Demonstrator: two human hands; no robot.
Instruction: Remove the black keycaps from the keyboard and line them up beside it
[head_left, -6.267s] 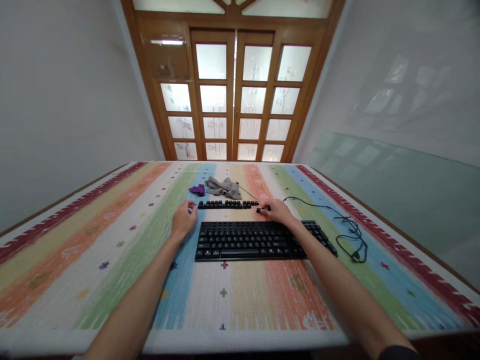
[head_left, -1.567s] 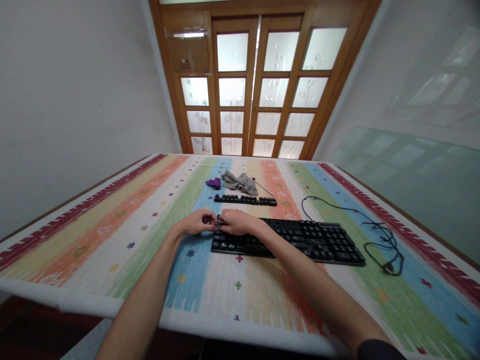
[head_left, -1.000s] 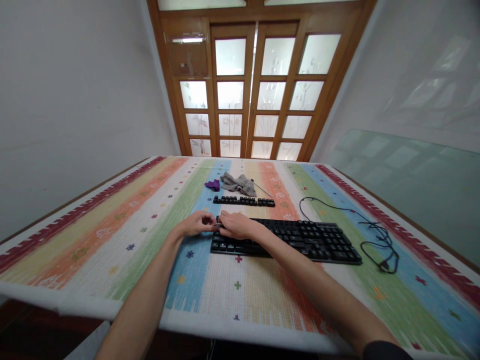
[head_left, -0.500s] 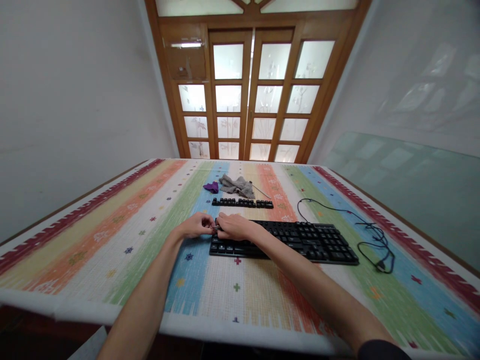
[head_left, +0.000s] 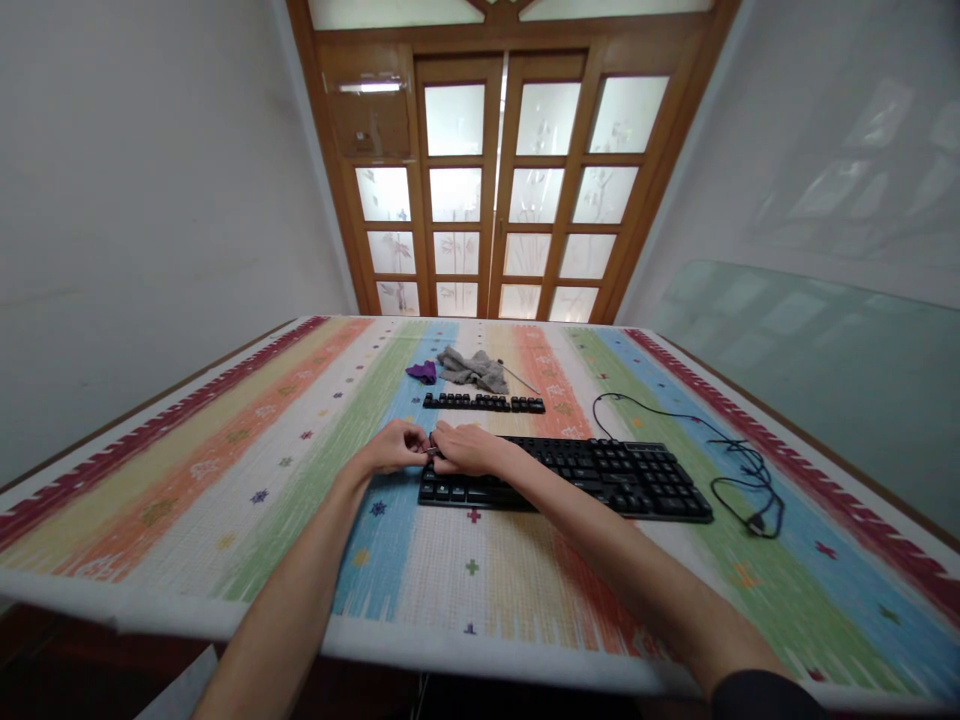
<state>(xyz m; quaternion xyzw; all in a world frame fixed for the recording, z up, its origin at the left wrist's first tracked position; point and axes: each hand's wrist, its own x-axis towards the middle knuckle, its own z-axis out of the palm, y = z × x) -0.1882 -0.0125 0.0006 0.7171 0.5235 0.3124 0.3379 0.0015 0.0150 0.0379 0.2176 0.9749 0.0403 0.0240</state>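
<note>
A black keyboard [head_left: 645, 480] lies flat on the table, its left end toward my hands. Over its upper left corner, my right hand [head_left: 466, 450] is closed, with thumb and fingers pinched together and a small shiny thing [head_left: 430, 452] showing at their tips. My left hand [head_left: 396, 448] meets it from the left side, fingertips closed at the same spot. What the left fingers pinch is too small to name. Beyond the keyboard, a row of loose black keycaps [head_left: 484, 403] is lined up on the cloth. My right hand and forearm hide part of the keyboard.
Behind the keycaps lie a crumpled grey cloth [head_left: 474, 371], a purple cloth [head_left: 422, 373] and a thin rod [head_left: 523, 380]. The keyboard's cable [head_left: 750, 475] is coiled at the right. A striped tablecloth [head_left: 285, 520] covers the table. Wooden doors [head_left: 499, 180] stand beyond.
Both hands stay together at the keyboard's upper left corner, with hardly any movement of the fingers. The whole view has shifted very slightly.
</note>
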